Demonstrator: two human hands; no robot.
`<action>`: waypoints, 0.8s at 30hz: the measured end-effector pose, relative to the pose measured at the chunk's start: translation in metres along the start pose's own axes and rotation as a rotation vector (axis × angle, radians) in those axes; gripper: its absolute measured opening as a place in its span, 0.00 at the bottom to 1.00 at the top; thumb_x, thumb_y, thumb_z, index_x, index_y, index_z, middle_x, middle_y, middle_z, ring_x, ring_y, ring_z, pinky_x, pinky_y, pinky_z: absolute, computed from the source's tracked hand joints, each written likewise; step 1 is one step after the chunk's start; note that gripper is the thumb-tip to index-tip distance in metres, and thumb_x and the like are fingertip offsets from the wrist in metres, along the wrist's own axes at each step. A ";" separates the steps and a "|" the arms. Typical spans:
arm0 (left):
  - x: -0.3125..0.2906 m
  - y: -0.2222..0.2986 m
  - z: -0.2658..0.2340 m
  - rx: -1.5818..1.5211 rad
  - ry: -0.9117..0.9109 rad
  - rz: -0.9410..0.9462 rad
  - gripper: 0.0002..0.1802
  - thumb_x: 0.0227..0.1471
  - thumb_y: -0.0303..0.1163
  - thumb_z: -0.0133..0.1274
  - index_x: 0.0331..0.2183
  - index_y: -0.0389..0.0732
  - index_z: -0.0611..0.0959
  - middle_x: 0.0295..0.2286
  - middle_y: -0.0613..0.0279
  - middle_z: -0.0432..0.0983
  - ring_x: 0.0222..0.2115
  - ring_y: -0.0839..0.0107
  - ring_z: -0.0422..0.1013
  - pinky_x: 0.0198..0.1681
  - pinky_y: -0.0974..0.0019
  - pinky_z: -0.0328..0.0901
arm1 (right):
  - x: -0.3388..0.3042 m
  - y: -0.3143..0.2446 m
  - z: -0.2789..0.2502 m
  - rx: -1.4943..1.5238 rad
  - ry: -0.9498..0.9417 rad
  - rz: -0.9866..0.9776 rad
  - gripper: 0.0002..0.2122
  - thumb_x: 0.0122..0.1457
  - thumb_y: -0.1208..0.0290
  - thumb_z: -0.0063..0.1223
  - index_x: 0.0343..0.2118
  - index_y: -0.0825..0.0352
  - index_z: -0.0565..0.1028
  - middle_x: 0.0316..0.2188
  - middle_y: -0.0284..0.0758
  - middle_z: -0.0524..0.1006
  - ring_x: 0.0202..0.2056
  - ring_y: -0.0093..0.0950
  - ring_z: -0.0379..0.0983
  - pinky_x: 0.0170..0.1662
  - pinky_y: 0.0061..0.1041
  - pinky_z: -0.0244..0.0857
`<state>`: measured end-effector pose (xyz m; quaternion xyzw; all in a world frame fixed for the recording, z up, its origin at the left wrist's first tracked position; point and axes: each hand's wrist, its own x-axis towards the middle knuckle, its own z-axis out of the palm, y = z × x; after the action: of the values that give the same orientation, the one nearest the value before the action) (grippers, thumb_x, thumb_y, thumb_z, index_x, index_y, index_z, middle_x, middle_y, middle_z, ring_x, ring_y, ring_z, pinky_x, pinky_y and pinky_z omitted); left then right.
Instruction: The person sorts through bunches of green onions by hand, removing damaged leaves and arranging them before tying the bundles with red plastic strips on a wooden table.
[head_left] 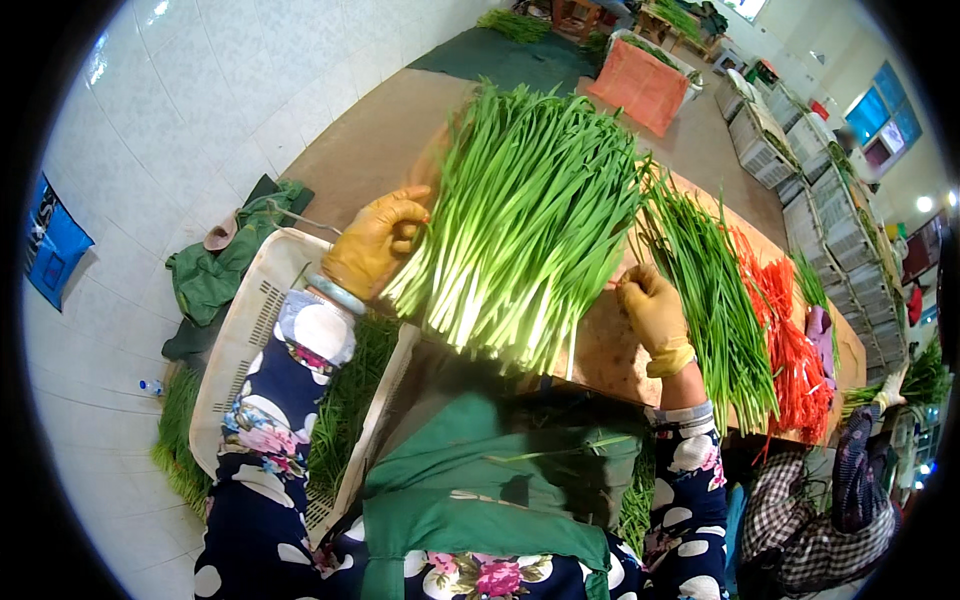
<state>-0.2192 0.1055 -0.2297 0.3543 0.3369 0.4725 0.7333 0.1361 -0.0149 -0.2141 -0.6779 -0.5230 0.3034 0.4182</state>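
A thick bundle of garlic chives (530, 220) lies on the wooden table (600, 340), green leaves pointing away from me and pale stems toward me. At its left edge, my left hand (375, 240), in a yellow rubber glove, has its fingers curled closed; what they pinch is too small to make out. On the bundle's right side my right hand (655, 315), gloved alike, pinches a thin red tie, of which a short bit shows at the fingertips. Whether the tie runs beneath the bundle is hidden. Right of that hand lies a second pile of chives (705, 290).
Red plastic ties (780, 330) lie heaped on the table's right part. A white crate (240, 360) of greens stands at my left, below a green cloth (225, 265). Stacked white crates (830, 190) line the right side. A person in checked clothing (800, 520) is close on the right.
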 end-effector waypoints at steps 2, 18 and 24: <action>0.002 -0.008 0.012 -0.121 0.032 0.001 0.22 0.51 0.25 0.54 0.50 0.38 0.73 0.24 0.70 0.70 0.18 0.86 0.58 0.16 0.82 0.53 | -0.005 -0.031 0.008 0.314 -0.094 0.037 0.05 0.57 0.72 0.49 0.29 0.67 0.73 0.20 0.26 0.69 0.21 0.16 0.63 0.24 0.17 0.58; -0.012 0.030 0.105 0.348 -0.153 -0.069 0.22 0.50 0.24 0.56 0.48 0.34 0.71 0.31 0.60 0.75 0.29 0.76 0.73 0.33 0.73 0.71 | 0.019 -0.097 0.074 -0.114 -0.227 -0.336 0.11 0.51 0.70 0.52 0.34 0.72 0.75 0.29 0.46 0.78 0.32 0.39 0.76 0.38 0.33 0.68; -0.017 0.054 0.116 0.628 -0.266 -0.154 0.35 0.44 0.24 0.62 0.53 0.31 0.65 0.30 0.66 0.70 0.30 0.75 0.70 0.37 0.73 0.67 | 0.024 -0.080 0.075 0.042 -0.317 -0.252 0.12 0.52 0.69 0.51 0.35 0.72 0.74 0.31 0.47 0.78 0.34 0.40 0.76 0.39 0.32 0.68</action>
<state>-0.1532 0.0828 -0.1215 0.5948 0.3931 0.2386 0.6594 0.0428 0.0352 -0.1775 -0.5420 -0.6565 0.3623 0.3794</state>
